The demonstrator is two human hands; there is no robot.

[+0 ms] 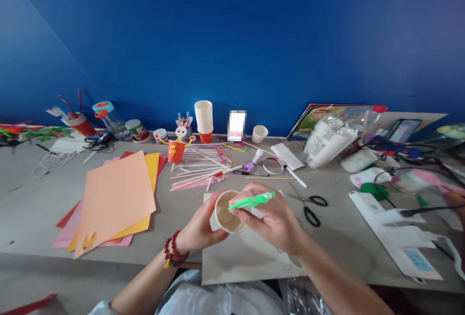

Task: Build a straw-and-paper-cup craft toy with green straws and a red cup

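My left hand (203, 225) is wrapped round the side of a white paper cup (225, 219), its open mouth tilted towards me. A bright green pen-like tool (254, 201) is pinched in my right hand (272, 218), its front end over the mouth of the cup. Where exactly the tip touches is hidden by my fingers. Under both hands lies a pale grey board (232, 262) at the table's front edge. Black-handled scissors (311, 208) rest just right of my right hand.
Coloured paper sheets (118, 194) lie at left. Behind my hands are scattered sticks (203, 160), a red rabbit cup (176, 151), stacked white cups (204, 116) and a single cup (259, 133). A power strip (395, 237) with cables sits at right, near a person's hand (458, 201).
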